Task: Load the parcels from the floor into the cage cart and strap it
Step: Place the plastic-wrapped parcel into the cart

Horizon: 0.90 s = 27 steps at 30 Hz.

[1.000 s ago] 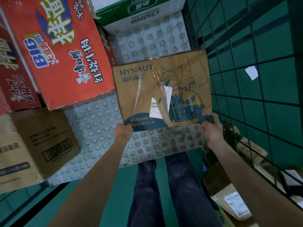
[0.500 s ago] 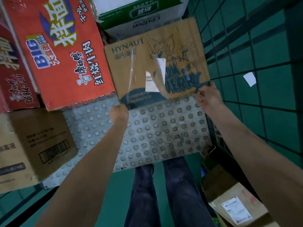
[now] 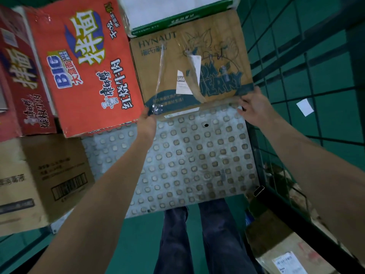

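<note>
— So where does the brown Hynaut box (image 3: 189, 68) sit?

— On the studded metal floor (image 3: 197, 155) of the cage cart, at the far right corner. Its right edge lies against the green wire side (image 3: 296, 80) of the cart, its left edge touches the orange noodle carton (image 3: 83, 62), and its far end is tucked under or against a white and green box (image 3: 173, 12); which of the two cannot be told.

— And the hands?

— The left hand (image 3: 148, 121) pinches the near left corner of the box, thumb on the top face by the loose clear tape. The right hand (image 3: 254, 105) holds the near right corner, fingers curled round the edge beside the wire side. Both forearms reach in from the open front of the cart.

— Anything else loaded?

— A dark red noodle carton (image 3: 19, 80) stands left of the orange one, along the far left of the floor. A plain brown carton with a barcode (image 3: 39, 178) sits at the near left corner, overhanging the front edge a little.

— What about outside the cart?

— One cardboard parcel with a white shipping label (image 3: 286, 254) lies on the green ground to the right of the person's legs, below the wire side. More cardboard shows through the wire, too dim to make out. A white scrap of paper (image 3: 305, 107) lies on the ground beyond the wire.
</note>
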Each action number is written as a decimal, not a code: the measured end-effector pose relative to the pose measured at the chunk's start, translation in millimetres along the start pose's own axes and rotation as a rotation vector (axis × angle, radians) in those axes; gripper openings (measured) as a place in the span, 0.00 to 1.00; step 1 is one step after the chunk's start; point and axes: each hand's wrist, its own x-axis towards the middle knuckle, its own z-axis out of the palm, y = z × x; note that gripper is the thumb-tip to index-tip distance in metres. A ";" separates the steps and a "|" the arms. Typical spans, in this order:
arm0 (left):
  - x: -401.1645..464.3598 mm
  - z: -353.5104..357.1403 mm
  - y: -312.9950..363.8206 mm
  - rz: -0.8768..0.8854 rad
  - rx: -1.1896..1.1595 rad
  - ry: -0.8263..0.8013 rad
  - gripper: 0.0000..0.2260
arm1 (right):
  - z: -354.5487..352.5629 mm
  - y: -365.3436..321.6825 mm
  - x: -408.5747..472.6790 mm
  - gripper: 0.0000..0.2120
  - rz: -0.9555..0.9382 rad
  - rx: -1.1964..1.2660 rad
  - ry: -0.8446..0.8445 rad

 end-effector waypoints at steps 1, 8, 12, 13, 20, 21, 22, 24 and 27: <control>-3.5 -2.6 -1.8 0.017 0.030 -0.018 0.20 | -1.2 3.7 -2.5 0.35 -0.023 -0.013 -0.007; -65.8 -16.0 -26.9 0.128 0.208 0.030 0.16 | -7.9 50.6 -61.1 0.16 -0.027 0.039 0.078; -117.2 -28.5 -39.3 0.051 -0.029 -0.173 0.12 | -14.5 96.7 -127.6 0.05 -0.107 0.021 0.066; -132.8 -35.5 -44.1 0.058 -0.042 -0.223 0.14 | -17.1 110.3 -149.0 0.03 -0.154 0.007 0.090; -235.2 -67.0 -50.1 0.155 0.156 -0.392 0.12 | -35.9 179.0 -272.3 0.03 -0.235 0.110 0.286; -250.8 -72.1 -53.4 0.186 0.184 -0.427 0.12 | -41.1 191.9 -292.6 0.04 -0.249 0.139 0.314; -259.1 -74.9 -55.3 0.207 0.215 -0.445 0.12 | -43.8 198.4 -304.5 0.06 -0.259 0.156 0.324; -284.8 -80.7 -63.0 0.263 0.315 -0.521 0.12 | -54.7 224.1 -335.1 0.08 -0.277 0.239 0.382; -314.2 -85.3 -76.9 0.315 0.435 -0.623 0.12 | -70.2 260.9 -371.3 0.06 -0.268 0.343 0.471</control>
